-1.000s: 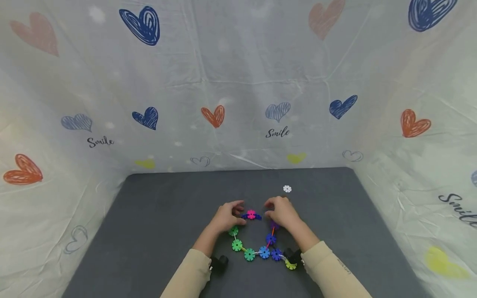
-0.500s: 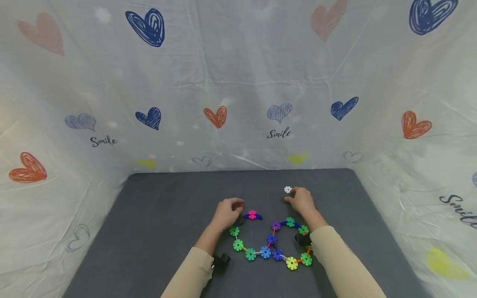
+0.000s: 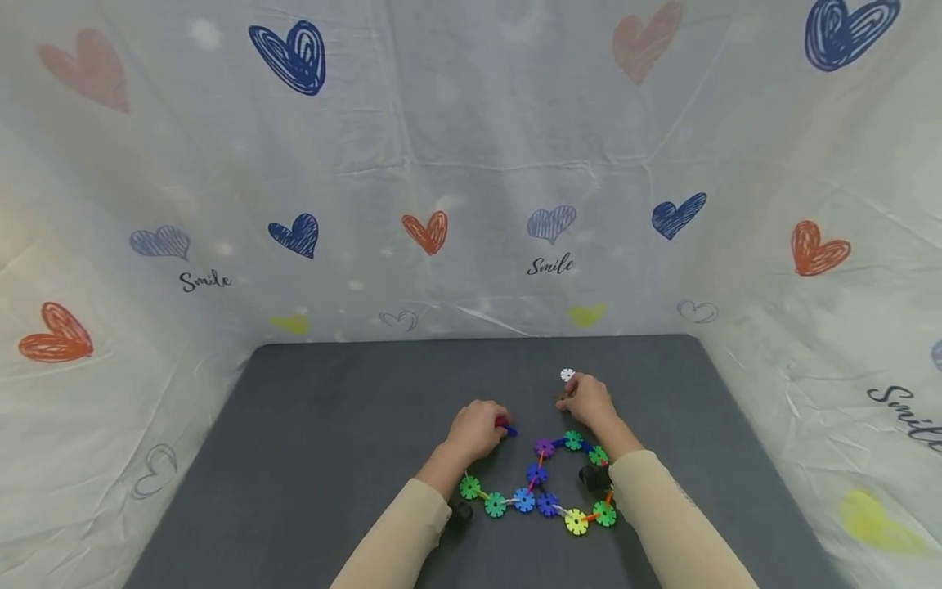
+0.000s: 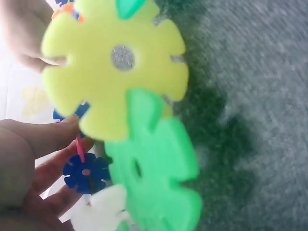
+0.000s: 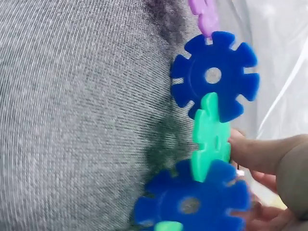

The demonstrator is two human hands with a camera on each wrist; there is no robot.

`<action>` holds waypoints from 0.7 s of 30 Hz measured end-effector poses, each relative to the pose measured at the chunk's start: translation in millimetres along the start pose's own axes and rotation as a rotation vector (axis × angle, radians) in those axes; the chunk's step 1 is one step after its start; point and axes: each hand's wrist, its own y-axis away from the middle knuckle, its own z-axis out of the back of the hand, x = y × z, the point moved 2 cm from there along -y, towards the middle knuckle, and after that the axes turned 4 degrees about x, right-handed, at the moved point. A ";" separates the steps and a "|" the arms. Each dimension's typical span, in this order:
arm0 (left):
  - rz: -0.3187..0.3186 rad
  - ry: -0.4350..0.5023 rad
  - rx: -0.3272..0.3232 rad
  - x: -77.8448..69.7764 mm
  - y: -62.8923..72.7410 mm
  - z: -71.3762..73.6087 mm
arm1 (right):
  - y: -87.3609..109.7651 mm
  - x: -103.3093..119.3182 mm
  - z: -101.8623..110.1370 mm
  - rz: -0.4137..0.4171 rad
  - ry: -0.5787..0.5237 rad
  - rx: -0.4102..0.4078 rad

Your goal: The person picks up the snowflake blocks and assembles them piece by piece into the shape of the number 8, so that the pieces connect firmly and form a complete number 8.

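In the head view my left hand (image 3: 474, 431) covers most of a short run of slotted plastic discs, with a dark blue disc (image 3: 513, 431) showing past its fingers. The left wrist view shows the thumb and fingers pinching a blue disc, joined by a pink disc (image 4: 80, 148) to another blue disc (image 4: 86, 173). At the back right, my right hand (image 3: 591, 404) is at a loose white disc (image 3: 567, 375). An index finger overlaps its near edge, while the thumb stays apart below. The right wrist view has the right thumb partly behind a green disc (image 5: 211, 139).
A closed ring of linked discs, with a yellow disc (image 3: 577, 522) at the front, lies under the right forearm. A curved chain with a teal disc (image 3: 495, 505) runs left from it. The grey table (image 3: 331, 442) ends at a heart-printed curtain (image 3: 471, 164).
My right hand has moved from the chain up and right to the white disc. My left hand has shifted right over the pink and blue discs and taken hold there.
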 end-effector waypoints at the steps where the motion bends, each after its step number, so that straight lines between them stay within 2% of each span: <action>1: 0.010 0.019 0.000 1.3 0.7 0.0 | 2.2 1.8 -0.8 -0.005 -0.002 0.000; 5: 0.050 0.107 -0.021 7.4 3.1 1.9 | 19.1 19.8 -8.2 0.045 -0.029 0.018; 9: 0.050 0.167 -0.047 9.1 3.1 6.1 | 40.2 39.3 -23.5 0.097 -0.209 0.104; 11: 0.052 0.180 -0.051 8.4 2.9 7.8 | 47.1 44.0 -31.9 0.082 -0.323 0.148; 15: 0.067 0.184 -0.052 6.6 2.9 8.6 | 51.6 45.4 -44.7 0.024 -0.496 0.174; 18: 0.078 0.181 -0.045 7.4 4.2 8.9 | 49.7 44.9 -50.1 0.005 -0.559 0.162; 21: 0.078 0.200 -0.043 8.5 5.5 9.5 | 47.7 44.0 -51.7 0.009 -0.556 0.152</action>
